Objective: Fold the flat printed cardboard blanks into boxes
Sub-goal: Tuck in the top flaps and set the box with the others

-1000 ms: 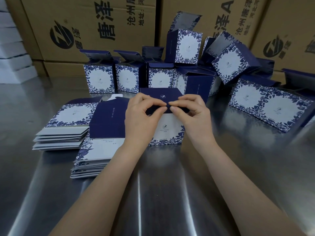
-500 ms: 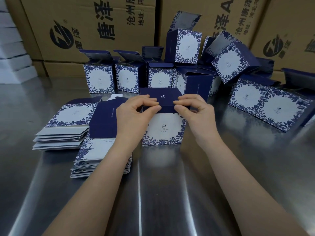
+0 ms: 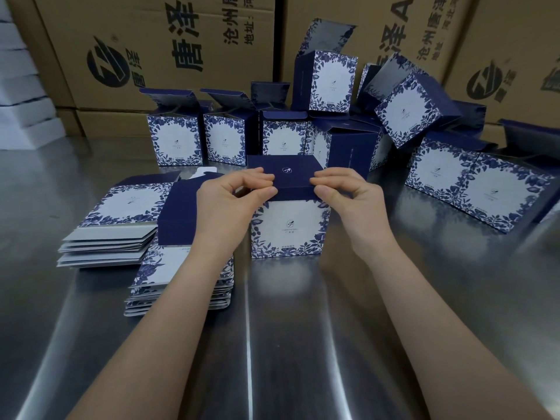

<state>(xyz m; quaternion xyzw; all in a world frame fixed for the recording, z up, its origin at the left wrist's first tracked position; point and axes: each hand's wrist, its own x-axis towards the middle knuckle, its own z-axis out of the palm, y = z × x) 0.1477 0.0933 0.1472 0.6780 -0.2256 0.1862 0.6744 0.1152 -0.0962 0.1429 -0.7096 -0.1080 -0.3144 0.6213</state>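
1. The box (image 3: 289, 230) stands upright at the centre of the steel table (image 3: 303, 344), printed face toward the person.
2. Left hand (image 3: 230, 204) and right hand (image 3: 348, 198) pinch the front corners of its navy lid flap (image 3: 285, 174).
3. Flat blanks (image 3: 109, 237) lie at 9 o'clock; folded boxes (image 3: 224, 144) crowd from 12 to 3.

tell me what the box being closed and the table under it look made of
Box: thin printed paperboard, it seems, with a matte navy lid and blue floral print on white; the sharp folded edges suggest it. Table: likely stainless steel, smooth and glossy; it mirrors the box and carries long light streaks.
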